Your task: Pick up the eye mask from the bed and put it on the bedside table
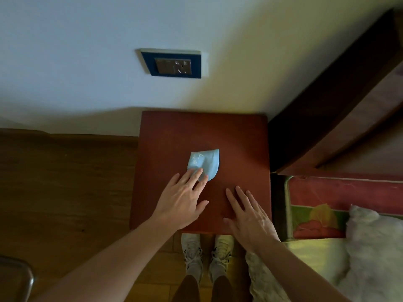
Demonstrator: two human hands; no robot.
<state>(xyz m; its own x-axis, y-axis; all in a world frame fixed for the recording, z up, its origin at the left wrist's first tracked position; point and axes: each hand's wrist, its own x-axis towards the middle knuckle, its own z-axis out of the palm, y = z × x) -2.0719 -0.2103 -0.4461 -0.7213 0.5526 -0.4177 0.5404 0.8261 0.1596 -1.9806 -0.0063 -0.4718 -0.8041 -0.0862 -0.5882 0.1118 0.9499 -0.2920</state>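
Observation:
A light blue eye mask (pixel 206 163), folded, lies flat near the middle of the reddish-brown bedside table (pixel 239 138). My left hand (pixel 182 201) is spread flat, and its fingertips rest on the mask's near edge. To its right, my right hand (pixel 248 214) hovers with fingers apart over the table's front right part, holding nothing. The bed (pixel 316 253) lies at the right, with a yellowish sheet and a patterned cover.
A white wall with a blue-framed socket panel (pixel 172 64) rises behind the table. The dark wooden headboard (pixel 349 94) stands at the right. A fluffy white pillow (pixel 375 247) lies on the bed. Wooden floor extends left; a metal chair edge (pixel 19 277) shows at the bottom left.

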